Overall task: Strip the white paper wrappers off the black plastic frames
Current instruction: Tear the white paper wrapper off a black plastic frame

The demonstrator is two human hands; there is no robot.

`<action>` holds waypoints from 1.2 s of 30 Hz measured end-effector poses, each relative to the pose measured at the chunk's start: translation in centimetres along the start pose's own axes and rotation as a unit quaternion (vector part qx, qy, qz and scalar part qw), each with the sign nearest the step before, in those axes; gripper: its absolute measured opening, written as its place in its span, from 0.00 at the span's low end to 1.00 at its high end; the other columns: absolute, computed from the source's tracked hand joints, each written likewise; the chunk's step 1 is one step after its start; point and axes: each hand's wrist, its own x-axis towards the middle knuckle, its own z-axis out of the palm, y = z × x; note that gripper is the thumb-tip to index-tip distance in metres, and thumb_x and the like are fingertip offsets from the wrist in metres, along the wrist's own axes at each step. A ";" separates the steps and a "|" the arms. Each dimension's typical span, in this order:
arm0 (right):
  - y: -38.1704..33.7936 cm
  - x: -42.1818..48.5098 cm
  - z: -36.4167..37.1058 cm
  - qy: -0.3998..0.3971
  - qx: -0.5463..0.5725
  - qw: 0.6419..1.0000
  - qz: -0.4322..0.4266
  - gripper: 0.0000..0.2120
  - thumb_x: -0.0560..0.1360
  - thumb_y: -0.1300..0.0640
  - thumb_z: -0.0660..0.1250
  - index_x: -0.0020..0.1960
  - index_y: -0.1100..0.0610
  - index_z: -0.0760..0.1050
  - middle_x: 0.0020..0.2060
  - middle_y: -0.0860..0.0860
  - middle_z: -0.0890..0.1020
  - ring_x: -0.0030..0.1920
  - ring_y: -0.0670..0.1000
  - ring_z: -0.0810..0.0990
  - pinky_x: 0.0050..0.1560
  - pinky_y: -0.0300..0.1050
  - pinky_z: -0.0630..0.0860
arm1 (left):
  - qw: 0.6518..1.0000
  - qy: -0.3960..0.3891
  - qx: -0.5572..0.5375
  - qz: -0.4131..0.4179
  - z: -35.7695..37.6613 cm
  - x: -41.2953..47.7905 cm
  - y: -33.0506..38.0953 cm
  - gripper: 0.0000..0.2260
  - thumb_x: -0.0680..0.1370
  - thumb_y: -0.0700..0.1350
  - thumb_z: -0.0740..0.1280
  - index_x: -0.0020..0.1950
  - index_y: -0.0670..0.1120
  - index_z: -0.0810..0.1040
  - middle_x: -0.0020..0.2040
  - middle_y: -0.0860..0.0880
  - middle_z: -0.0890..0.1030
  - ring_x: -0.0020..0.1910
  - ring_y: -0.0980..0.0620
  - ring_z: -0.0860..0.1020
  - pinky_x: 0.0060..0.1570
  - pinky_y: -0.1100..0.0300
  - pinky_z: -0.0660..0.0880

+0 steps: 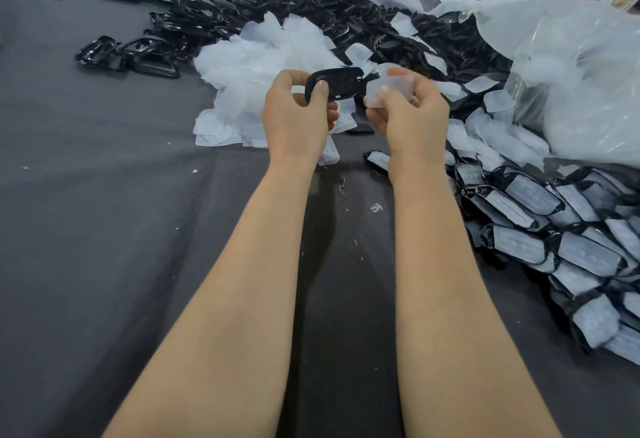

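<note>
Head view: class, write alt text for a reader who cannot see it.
Left hand grips a black frame; right hand pinches a white wrapper at its end. Beyond lie bare frames and loose wrappers; wrapped frames lie right.

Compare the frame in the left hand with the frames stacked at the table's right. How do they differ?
The held frame shows bare black, its wrapper pinched in the right hand; the stacked frames wear white wrappers. The held frame is up in the left hand; the stacked frames lie overlapping on the table. Both are black plastic.
</note>
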 end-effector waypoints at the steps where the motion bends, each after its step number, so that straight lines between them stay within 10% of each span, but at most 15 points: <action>1: 0.2 -0.1 -0.1 0.014 -0.011 1.000 -0.002 0.10 0.76 0.66 0.62 0.49 0.54 0.77 0.35 0.48 0.79 0.33 0.43 0.79 0.44 0.43 0.80 | 1.000 -0.001 0.006 0.003 0.0 0.0 0.0 0.05 0.80 0.38 0.63 0.45 0.47 0.70 0.33 0.48 0.78 0.25 0.61 0.76 0.33 0.64 0.77; 20: -0.3 0.0 -0.6 -0.023 0.095 0.995 0.012 0.09 0.76 0.69 0.64 0.44 0.55 0.73 0.37 0.53 0.78 0.29 0.41 0.75 0.36 0.34 0.74 | 0.999 -0.023 0.034 0.005 -0.1 0.1 0.0 0.05 0.80 0.37 0.61 0.53 0.44 0.71 0.35 0.47 0.78 0.28 0.61 0.78 0.34 0.64 0.78; 36: 0.4 -0.7 0.3 -0.016 -0.162 0.973 -0.162 0.01 0.76 0.62 0.67 0.45 0.58 0.76 0.38 0.48 0.79 0.41 0.47 0.78 0.49 0.43 0.77 | 0.995 -0.099 0.014 0.030 -0.1 -0.1 0.2 0.04 0.79 0.39 0.65 0.52 0.47 0.73 0.34 0.48 0.80 0.29 0.60 0.79 0.36 0.65 0.77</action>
